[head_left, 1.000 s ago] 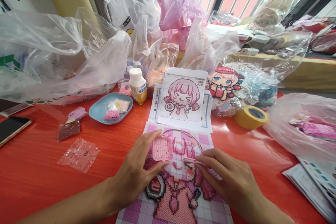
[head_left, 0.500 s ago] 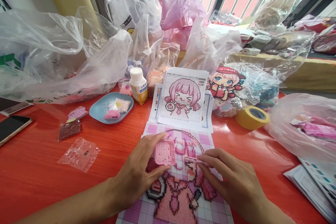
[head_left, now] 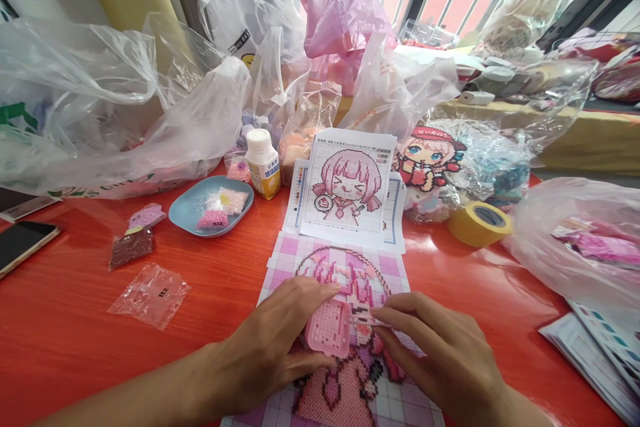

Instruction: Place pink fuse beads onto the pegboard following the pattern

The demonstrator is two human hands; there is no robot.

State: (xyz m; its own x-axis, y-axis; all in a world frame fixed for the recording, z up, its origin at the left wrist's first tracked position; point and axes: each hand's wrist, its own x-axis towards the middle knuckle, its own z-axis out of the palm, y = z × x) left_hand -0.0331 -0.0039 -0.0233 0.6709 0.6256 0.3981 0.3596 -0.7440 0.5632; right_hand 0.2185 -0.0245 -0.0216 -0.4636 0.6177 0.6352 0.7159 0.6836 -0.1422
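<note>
left hand (head_left: pixel 265 343): fingers clamped on the pink tray (head_left: pixel 327 328), index along the far side, thumb along the near side
right hand (head_left: pixel 440 347): fingers pinched on the tweezers (head_left: pixel 363 321), tips by the tray's right wall; can't tell if they touch it or grip a bead
bead picture (head_left: pixel 333 407): on the surface (head_left: pixel 75 340), under both sets of fingers; dress filled, upper part has grid showing
step: my read, picking beads from tray by tweezers
next move: probably needs tray steady, tips lined up on one bead; a tipped tray could spill
tray contents: small pinkish bits, likely beads, too fine to count
blue plate (head_left: pixel 183 212): beyond and left of the left fingers; pink packet (head_left: pixel 213 219) and pale packet (head_left: pixel 234 200) on it
H2 bag (head_left: pixel 150 297): left of the left fingers, flat, clear; contents unclear
bottle (head_left: pixel 263 173): beyond the left fingers, upright, capped, contents hidden
chart (head_left: pixel 350 190): straight beyond the fingers
</note>
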